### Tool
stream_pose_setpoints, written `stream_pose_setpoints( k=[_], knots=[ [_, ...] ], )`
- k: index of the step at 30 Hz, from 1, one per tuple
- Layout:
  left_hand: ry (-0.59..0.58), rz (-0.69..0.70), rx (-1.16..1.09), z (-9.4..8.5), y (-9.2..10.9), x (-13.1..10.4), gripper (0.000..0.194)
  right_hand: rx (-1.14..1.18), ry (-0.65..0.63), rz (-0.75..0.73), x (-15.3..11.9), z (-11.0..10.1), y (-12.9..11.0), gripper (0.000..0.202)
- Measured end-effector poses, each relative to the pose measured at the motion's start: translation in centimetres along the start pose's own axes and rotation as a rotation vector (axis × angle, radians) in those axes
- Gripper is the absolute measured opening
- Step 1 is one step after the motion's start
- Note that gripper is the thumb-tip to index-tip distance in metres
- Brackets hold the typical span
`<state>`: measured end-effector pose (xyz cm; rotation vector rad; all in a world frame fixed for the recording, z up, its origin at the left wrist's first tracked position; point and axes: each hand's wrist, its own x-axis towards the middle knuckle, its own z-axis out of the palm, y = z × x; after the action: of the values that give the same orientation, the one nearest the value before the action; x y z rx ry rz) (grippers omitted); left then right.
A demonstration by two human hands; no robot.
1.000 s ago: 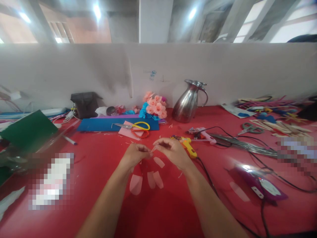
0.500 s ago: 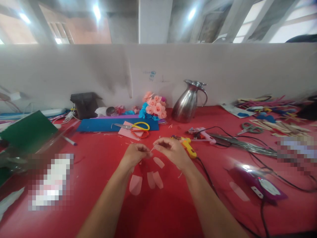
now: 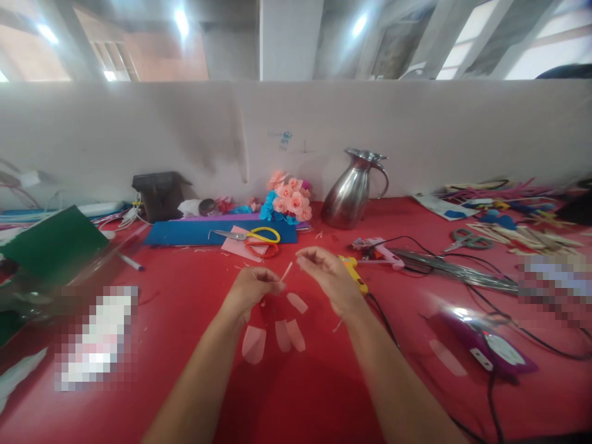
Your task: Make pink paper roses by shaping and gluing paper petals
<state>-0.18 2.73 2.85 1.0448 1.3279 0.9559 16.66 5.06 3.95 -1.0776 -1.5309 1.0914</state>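
Pink cut pieces lie on our red table near our left hand, which pinches a slim pink strip, tilted; just beside its tip, our right hand hangs open, fingers loosely bent, near a yellow glue gun.

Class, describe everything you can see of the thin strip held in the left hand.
The strip is slim, pale pink and nearly straight, with no separate parts to make out. It looks like paper, though it is too small to be sure. Its lower end is pinched in the left hand; from there it slants up and to the right, its upper end free. It is held over the red table, and the right hand does not touch it.
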Motion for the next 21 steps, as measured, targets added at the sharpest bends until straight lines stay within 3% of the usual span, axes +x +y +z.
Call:
stream_pose_setpoints(
  k=[4, 13, 21],
  knots=[
    [-0.042, -0.013, -0.021, 0.06, 0.23, -0.22, 0.018, -0.005, -0.155, 0.054, -0.21, 0.52, -0.06, 0.024],
    [-0.135, -0.020, -0.029, -0.18, 0.29, -0.42, 0.033, -0.061, -0.138, 0.043, -0.21, 0.76, -0.12, 0.022],
    [-0.096, -0.006, -0.025, -0.08, 0.40, -0.43, 0.024, -0.049, -0.121, 0.049, -0.25, 0.73, -0.27, 0.018]
  ],
)
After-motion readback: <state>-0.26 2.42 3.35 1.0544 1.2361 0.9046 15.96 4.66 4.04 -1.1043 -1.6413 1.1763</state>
